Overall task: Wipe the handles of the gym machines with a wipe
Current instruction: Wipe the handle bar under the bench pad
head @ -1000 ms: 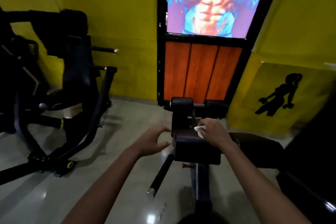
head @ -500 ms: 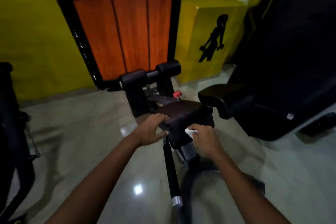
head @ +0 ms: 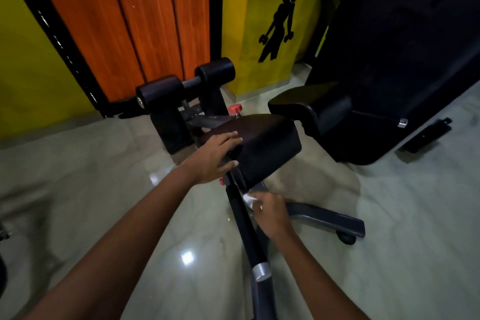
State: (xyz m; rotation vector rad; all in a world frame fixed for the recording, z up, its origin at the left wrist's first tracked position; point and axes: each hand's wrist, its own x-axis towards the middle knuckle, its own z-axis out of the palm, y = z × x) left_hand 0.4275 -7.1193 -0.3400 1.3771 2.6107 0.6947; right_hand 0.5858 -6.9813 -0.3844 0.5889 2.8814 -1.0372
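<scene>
A black gym machine stands in front of me, with a dark padded cushion on top and a black handle bar with a silver end cap running toward me. My left hand rests on the cushion's left edge, fingers straight on top and the thumb under its side. My right hand pinches a small white wipe and holds it against the upper part of the handle bar, just below the cushion.
Two black foam rollers and a red knob sit behind the cushion. A second black pad and a large black machine stand to the right. The machine's base foot lies on the glossy floor. Behind are an orange wood panel and a yellow wall.
My right hand has dropped from the cushion's front down to the handle bar with the wipe. My left hand has settled on the cushion's edge. The view has swung closer and downward.
</scene>
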